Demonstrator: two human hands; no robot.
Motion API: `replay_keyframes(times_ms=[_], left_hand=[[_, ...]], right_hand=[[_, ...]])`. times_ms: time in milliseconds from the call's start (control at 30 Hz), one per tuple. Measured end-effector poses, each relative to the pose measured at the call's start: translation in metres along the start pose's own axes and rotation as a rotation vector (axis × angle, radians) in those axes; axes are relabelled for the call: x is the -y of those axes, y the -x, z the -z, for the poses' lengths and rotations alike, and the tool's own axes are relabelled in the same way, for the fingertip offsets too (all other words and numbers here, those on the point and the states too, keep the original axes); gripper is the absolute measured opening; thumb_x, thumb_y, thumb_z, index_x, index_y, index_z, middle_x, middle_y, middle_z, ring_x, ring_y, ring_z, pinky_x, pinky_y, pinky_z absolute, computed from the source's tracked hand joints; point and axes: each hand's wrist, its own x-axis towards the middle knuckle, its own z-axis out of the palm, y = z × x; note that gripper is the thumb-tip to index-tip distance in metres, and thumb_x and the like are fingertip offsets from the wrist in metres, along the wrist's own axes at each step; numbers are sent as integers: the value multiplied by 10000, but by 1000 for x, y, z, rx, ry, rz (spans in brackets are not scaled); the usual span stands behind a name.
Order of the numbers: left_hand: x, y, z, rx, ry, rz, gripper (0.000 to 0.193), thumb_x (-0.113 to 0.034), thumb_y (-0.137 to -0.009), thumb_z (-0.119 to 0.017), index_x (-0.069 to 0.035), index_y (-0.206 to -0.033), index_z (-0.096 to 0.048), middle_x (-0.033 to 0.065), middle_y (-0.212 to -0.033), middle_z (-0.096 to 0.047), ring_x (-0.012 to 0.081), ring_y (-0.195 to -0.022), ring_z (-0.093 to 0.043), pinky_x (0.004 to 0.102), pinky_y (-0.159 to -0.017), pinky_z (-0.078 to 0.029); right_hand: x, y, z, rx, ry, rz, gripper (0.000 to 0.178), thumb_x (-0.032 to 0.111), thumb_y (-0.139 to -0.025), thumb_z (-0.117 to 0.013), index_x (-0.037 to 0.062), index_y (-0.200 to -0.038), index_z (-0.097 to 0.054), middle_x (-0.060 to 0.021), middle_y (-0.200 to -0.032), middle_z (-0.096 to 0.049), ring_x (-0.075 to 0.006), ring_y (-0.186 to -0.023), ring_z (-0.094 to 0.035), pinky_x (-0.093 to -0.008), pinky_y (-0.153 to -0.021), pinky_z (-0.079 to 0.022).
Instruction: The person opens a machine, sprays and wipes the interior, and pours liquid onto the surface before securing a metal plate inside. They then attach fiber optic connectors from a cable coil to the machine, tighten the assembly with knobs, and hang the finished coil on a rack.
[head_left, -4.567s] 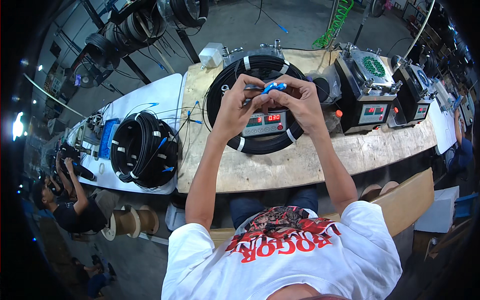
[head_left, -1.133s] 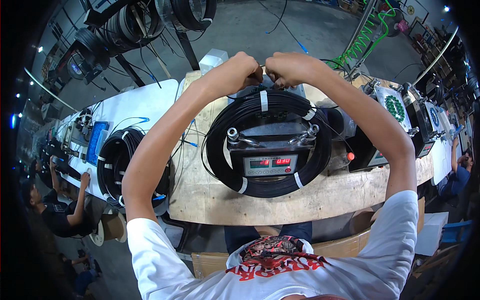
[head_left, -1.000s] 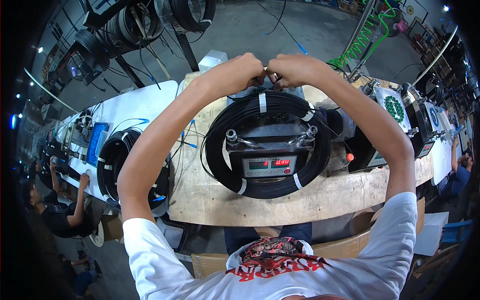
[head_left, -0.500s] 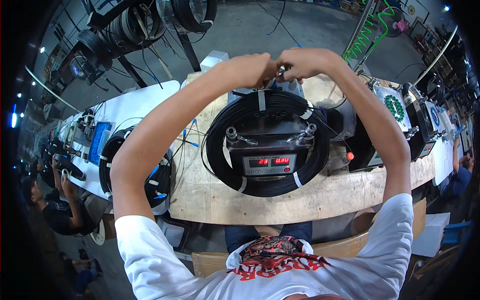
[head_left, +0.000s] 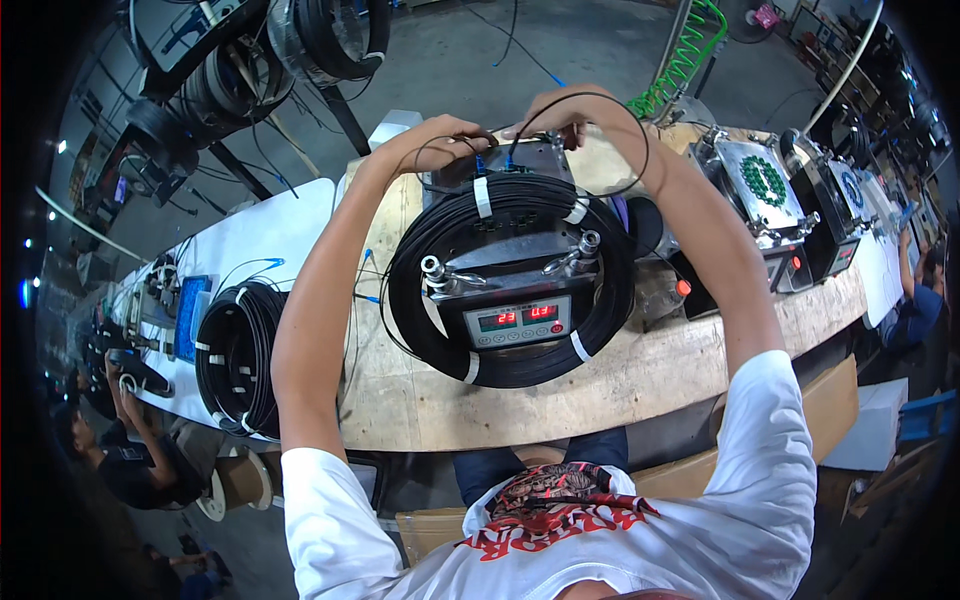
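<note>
Beyond a big coil of black cable [head_left: 600, 340], both my hands are at the back of a metal bench machine [head_left: 520, 262]. My left hand [head_left: 440, 145] is closed, fingertips pinched on a thin black cable beside a blue connector [head_left: 479, 163]. Just to its right, my right hand [head_left: 562, 112] has its fingers curled over the machine's far edge; what they hold is hidden. A second blue connector [head_left: 511, 163] stands between the hands. From there a loose cable loop [head_left: 645, 150] arcs across my right forearm. The coil, bound with white ties, hangs round the machine's lit control panel [head_left: 515, 322].
More machines with metal plates stand at right, one carrying a ring of green parts [head_left: 762, 180]. A bottle with an orange cap [head_left: 683, 288] is beside the coil. Another cable coil [head_left: 240, 360] and a blue tray [head_left: 193, 305] lie on the left table. Co-workers sit at both sides.
My hands have moved apart and lower, from being pressed together above the machine. The cable loop and the blue connectors now show between them. The whole view has shifted and turned slightly.
</note>
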Motion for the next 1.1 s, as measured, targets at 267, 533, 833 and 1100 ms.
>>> replay_keyframes(times_ms=[267, 533, 833, 1100], left_hand=[[31, -3, -16, -90, 152, -81, 394, -120, -843, -541, -20, -1197, -683, 126, -1056, -720, 216, -977, -645, 295, -909, -483], [30, -7, -14, -37, 172, -103, 454, -48, -766, -564, -31, -1210, -659, 142, -1205, -670, 291, -1057, -615, 337, -945, -477], [30, -4, -14, -106, 59, -139, 448, -92, -764, -583, -41, -1201, -660, 144, -1107, -699, 280, -966, -638, 340, -879, -486], [4, -12, -19, -125, 84, -80, 378, -118, -787, -544, -84, -1131, -697, 121, -1022, -723, 254, -911, -657, 334, -852, -495]], right_hand=[[-54, -19, -9, -115, -483, 39, 412, 334, -936, -453, -38, -914, -630, -155, -764, -691, -210, -641, -700, -306, -589, -601], [-87, -10, -30, -160, -889, 210, 432, 359, -949, -607, 15, -1202, -539, -164, -879, -655, -192, -709, -669, -282, -661, -583], [-104, -31, -38, -321, -802, 590, 483, 400, -903, -699, 73, -1245, -603, 4, -907, -613, -81, -820, -562, -239, -727, -472], [-119, -74, -25, -640, -340, 303, 597, 524, -855, -698, 42, -1206, -656, -16, -781, -620, -100, -650, -528, -238, -563, -416]])
